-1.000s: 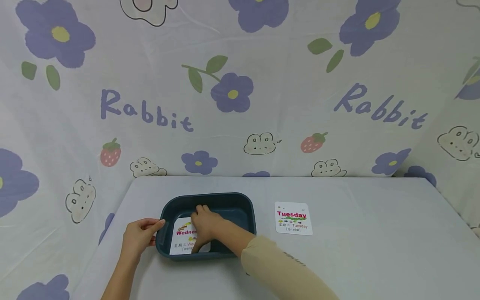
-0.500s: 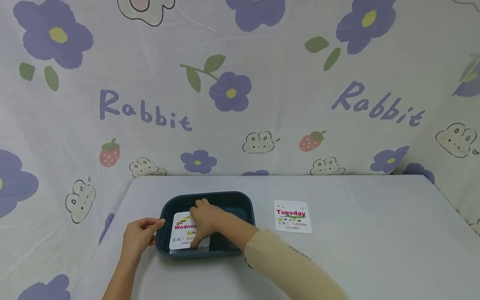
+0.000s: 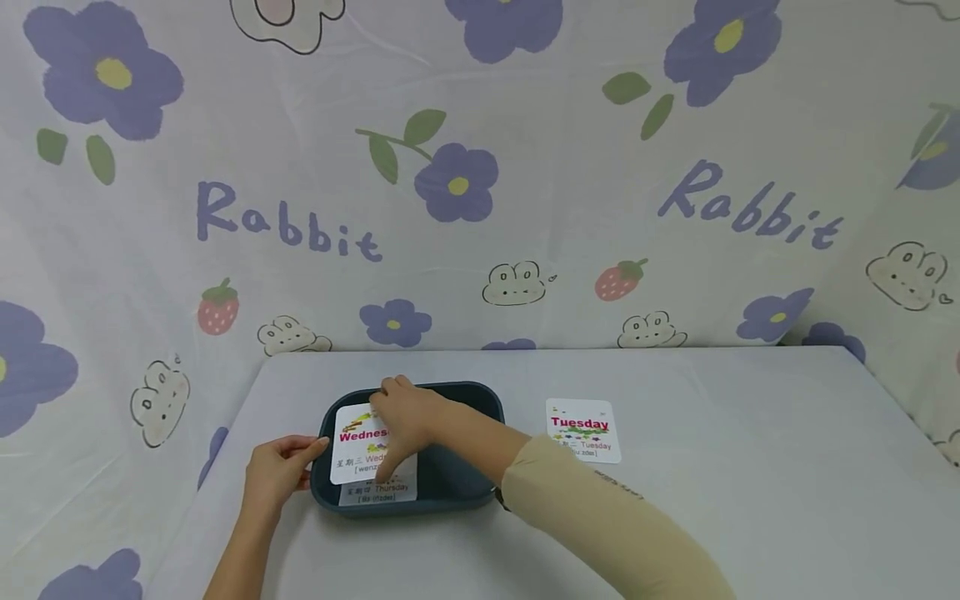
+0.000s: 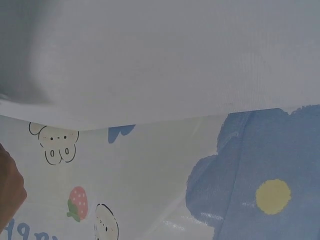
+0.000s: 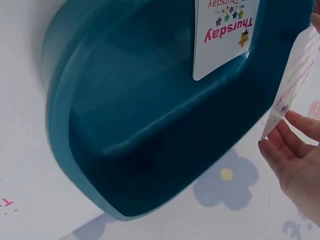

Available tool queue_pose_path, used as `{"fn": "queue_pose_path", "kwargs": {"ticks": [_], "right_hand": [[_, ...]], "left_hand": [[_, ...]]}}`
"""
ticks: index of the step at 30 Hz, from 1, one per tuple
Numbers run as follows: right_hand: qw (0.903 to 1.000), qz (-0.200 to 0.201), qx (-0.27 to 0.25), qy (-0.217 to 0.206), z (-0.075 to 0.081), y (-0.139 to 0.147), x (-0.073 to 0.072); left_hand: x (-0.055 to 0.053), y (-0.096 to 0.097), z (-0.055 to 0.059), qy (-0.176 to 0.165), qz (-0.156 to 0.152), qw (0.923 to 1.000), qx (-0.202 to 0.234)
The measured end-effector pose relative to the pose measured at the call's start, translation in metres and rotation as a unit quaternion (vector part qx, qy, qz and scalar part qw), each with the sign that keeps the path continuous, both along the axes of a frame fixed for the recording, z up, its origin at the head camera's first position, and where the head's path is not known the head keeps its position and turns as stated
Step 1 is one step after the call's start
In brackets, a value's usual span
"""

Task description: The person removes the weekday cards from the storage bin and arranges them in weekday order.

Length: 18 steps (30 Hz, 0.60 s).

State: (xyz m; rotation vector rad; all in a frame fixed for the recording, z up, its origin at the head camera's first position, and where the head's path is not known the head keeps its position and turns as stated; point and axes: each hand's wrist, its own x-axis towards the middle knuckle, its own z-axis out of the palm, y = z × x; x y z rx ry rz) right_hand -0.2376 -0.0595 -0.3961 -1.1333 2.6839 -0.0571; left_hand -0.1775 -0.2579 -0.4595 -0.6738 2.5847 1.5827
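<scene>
Grasping the Wednesday card by its edges, the right hand has its fingers parted about as wide as the card, thumb on the near edge, fingertips towards the far one; the card is tilted, and in the right wrist view a gap shows between it and the Thursday card, which lies in the tub; so the Wednesday card hangs over the tub's left end; the left hand pinches the tub at that same end, thumb at the rim, other fingers partly hidden, seemingly to steady it. Lifting the card out looks like the step in hand; the next move would call for raising it past the rim without losing the edge grip or dragging the Thursday card along. Farther out, to the right of the tub and apart from it, the Tuesday card lies face up on the desk, its near-left corner hidden by the right sleeve; behind everything hangs a printed cloth.
</scene>
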Motion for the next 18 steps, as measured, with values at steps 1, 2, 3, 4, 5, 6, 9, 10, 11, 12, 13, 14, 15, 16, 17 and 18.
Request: {"fn": "queue_pose_path", "kwargs": {"ticks": [1,2,3,4,5,6,9,10,11,12,13,14,15,16,17,18], "right_hand": [[1.0,-0.001,0.0,0.001,0.001,0.001,0.0],[1.0,-0.002,0.0,0.004,0.001,0.003,-0.001],[1.0,-0.005,0.0,0.004,0.001,0.005,-0.001],[1.0,-0.006,0.0,0.006,0.001,0.007,-0.002],[0.9999,-0.01,0.0,0.005,0.002,0.01,-0.003],[0.9999,-0.014,0.0,0.005,0.002,0.013,-0.003],[0.9997,-0.024,-0.006,0.004,0.006,0.022,-0.006],[0.9996,-0.028,-0.009,0.004,0.007,0.025,-0.008],[0.9994,-0.032,-0.013,0.001,0.008,0.029,-0.008],[0.9992,-0.035,-0.017,0.0,0.008,0.032,-0.01],[0.9991,-0.037,-0.02,-0.001,0.009,0.036,-0.011],[0.999,-0.04,-0.022,-0.003,0.009,0.04,-0.011],[0.9989,-0.042,-0.023,-0.003,0.009,0.045,-0.012],[0.9987,-0.045,-0.024,-0.004,0.009,0.049,-0.013],[0.9985,-0.048,-0.025,-0.007,0.009,0.054,-0.013],[0.9983,-0.051,-0.026,-0.007,0.01,0.06,-0.014]], "left_hand": [[0.0,0.0,0.0,0.0,0.0,1.0,0.0],[0.0,0.0,0.0,0.001,-0.001,1.0,-0.001],[0.0,0.0,0.0,0.001,-0.002,1.0,-0.001],[0.0,0.0,0.0,0.002,-0.004,1.0,-0.002],[0.0,0.0,0.0,0.004,-0.005,1.0,-0.002],[0.0,0.0,-0.001,0.005,-0.005,1.0,-0.003],[0.001,-0.001,-0.001,0.01,-0.003,0.9999,-0.01],[0.001,-0.002,-0.001,0.011,-0.002,0.9999,-0.013],[0.0,-0.002,-0.002,0.01,-0.001,0.9998,-0.015],[0.001,-0.002,-0.002,0.01,0.0,0.9998,-0.017],[0.001,-0.002,-0.002,0.008,0.001,0.9998,-0.019],[0.001,-0.002,-0.002,0.007,0.001,0.9998,-0.019],[0.001,-0.002,-0.002,0.006,0.0,0.9998,-0.02],[0.001,-0.001,-0.003,0.005,-0.001,0.9998,-0.02],[0.001,-0.001,-0.003,0.004,-0.002,0.9998,-0.019],[0.001,0.0,-0.003,0.003,-0.003,0.9998,-0.019]]}}
